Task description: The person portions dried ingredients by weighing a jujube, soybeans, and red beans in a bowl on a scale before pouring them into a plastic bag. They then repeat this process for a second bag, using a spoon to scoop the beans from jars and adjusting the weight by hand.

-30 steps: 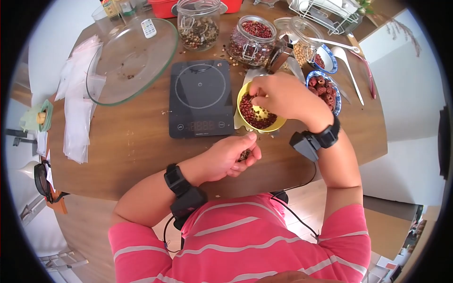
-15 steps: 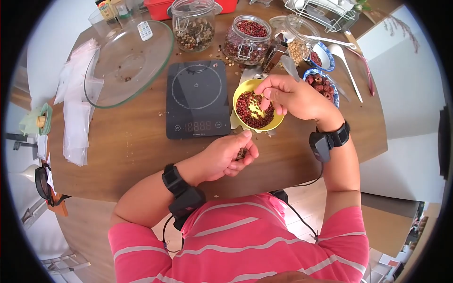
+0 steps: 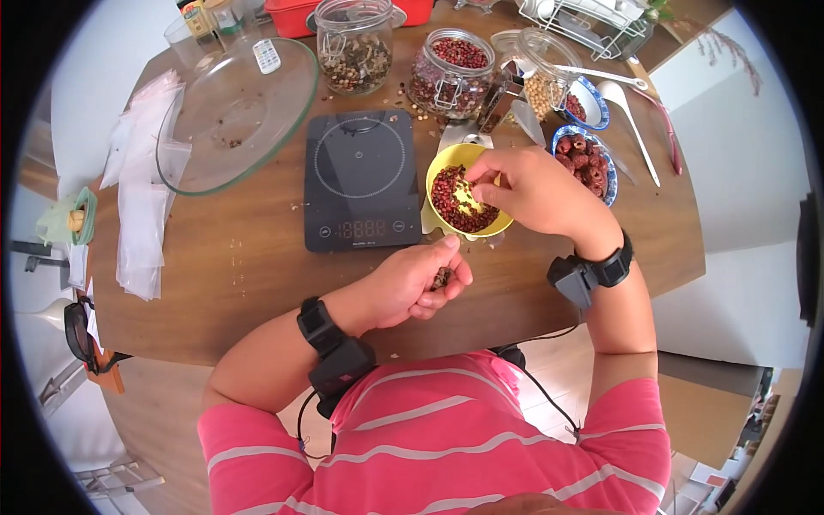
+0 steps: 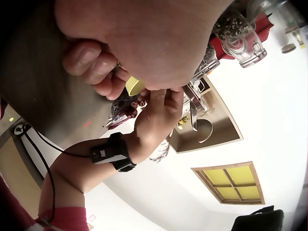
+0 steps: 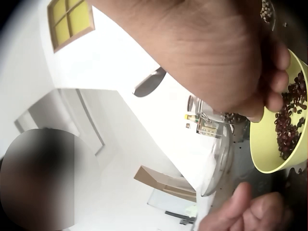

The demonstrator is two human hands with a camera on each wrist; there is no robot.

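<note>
In the head view a yellow bowl (image 3: 442,159) of dark red beans (image 3: 463,220) stands right of a black scale (image 3: 360,184). My right hand (image 3: 545,193) hangs over its right side, thumb and index fingertips close together; whether anything is between them is hidden. My left hand (image 3: 403,290) is curled palm up below the bowl, around small brown pieces (image 3: 442,277). In the right wrist view my curled right fingers (image 5: 275,82) are at the rim of the bowl (image 5: 262,144), and my left thumb (image 5: 240,197) points up near it.
Behind stand a jar of mixed pieces (image 3: 356,64), a jar of red beans (image 3: 451,81) and a dark tin (image 3: 502,99). A blue-rimmed bowl (image 3: 611,184) of dried red fruit is at the right. A glass lid (image 3: 193,137) and plastic bags (image 3: 142,206) lie left.
My right hand moved back and right off the beans, then slightly forward again, its fingers more curled. The left hand has stayed almost still, curled around the brown pieces.
</note>
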